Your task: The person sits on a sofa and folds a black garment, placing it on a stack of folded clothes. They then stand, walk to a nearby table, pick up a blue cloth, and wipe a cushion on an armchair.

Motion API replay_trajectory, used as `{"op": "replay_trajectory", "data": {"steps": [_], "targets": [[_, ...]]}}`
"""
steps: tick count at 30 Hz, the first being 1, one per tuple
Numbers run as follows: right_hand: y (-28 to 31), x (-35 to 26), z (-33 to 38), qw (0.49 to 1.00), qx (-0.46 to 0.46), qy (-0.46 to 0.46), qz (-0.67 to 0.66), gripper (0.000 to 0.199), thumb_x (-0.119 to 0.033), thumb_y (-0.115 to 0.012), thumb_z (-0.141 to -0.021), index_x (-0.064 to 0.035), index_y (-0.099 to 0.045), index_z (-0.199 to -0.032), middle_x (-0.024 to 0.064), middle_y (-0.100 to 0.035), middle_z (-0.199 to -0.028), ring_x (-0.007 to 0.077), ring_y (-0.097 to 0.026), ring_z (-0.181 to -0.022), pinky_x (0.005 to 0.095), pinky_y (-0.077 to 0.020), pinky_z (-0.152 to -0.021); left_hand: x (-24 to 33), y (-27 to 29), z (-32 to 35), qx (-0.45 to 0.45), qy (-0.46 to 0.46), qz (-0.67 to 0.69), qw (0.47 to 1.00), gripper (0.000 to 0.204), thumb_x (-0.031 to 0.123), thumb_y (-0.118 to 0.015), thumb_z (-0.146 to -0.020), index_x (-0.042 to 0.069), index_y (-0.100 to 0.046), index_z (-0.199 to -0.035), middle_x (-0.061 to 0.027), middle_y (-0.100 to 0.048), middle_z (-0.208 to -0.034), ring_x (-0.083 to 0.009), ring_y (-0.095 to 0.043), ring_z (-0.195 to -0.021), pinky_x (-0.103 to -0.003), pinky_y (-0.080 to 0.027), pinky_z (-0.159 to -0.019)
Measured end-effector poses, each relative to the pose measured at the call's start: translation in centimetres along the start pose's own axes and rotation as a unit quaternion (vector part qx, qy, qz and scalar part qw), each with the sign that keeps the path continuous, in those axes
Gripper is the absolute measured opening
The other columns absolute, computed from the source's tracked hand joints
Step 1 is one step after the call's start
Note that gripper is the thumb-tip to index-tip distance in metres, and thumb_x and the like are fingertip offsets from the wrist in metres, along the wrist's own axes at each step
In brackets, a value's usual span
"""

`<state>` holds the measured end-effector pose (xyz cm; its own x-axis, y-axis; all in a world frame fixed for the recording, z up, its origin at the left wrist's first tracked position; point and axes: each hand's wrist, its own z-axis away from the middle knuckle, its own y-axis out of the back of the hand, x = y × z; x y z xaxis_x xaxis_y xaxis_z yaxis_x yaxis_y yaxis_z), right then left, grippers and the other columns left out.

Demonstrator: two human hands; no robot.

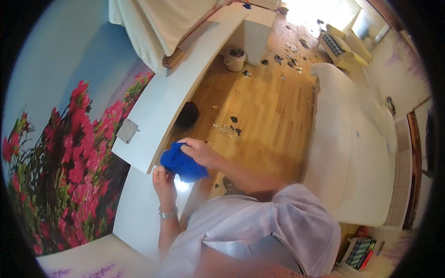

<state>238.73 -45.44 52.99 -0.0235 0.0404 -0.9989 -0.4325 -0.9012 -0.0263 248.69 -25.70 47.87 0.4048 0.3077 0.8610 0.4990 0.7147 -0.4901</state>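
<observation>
Both my hands hold a crumpled bright blue cloth (185, 166) over the front corner of a long white desk. My right hand (200, 152) is closed on its upper edge, with the thumb lying over the fabric. At the cloth's left edge my left hand (163, 178), with a metal-banded watch on the wrist, pinches it between bent fingers. Part of the fabric hides those fingertips. The long white desktop (153, 109) runs away from beside my hands, and a small grey square object (127, 131) lies near its close end.
A lower white surface (134, 217) lies at my left. Under the desk are a round black object (187, 115) and a pale bucket (235, 59). Dark scraps (291, 60) litter the wooden floor (273, 116). A white-covered bed (352, 148) stands right, with a yellow armchair (343, 46) beyond.
</observation>
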Motion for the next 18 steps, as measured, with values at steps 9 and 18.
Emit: {"op": "replay_trajectory", "data": {"steps": [9,18], "targets": [[2.0,1.4,2.6,0.997,0.074,-0.036,-0.004,0.032,-0.033,-0.063,-0.101,-0.0056,-0.074,-0.114,0.0101,-0.072,-0.106,0.0182,-0.066,-0.101,0.0326,-0.0542,-0.091,-2.2,-4.5,1.5,-0.004,0.11,-0.032,0.993,0.04,0.031,-0.058,-0.107,0.002,-0.054,-0.134,-0.0115,-0.067,-0.12,-0.0204,-0.068,-0.104,-0.034,-0.058,-0.089],[9.9,3.8,5.0,0.952,0.258,-0.133,-0.102,0.032,-0.033,-0.063,-0.102,-0.0031,-0.069,-0.109,0.0059,-0.067,-0.085,0.0121,-0.063,-0.075,0.0283,-0.054,-0.066,0.8,-13.6,0.0,-0.005,0.011,-0.15,0.989,0.048,0.039,-0.058,-0.107,0.003,-0.053,-0.139,-0.0145,-0.064,-0.123,-0.0242,-0.066,-0.105,-0.038,-0.058,-0.09]]}}
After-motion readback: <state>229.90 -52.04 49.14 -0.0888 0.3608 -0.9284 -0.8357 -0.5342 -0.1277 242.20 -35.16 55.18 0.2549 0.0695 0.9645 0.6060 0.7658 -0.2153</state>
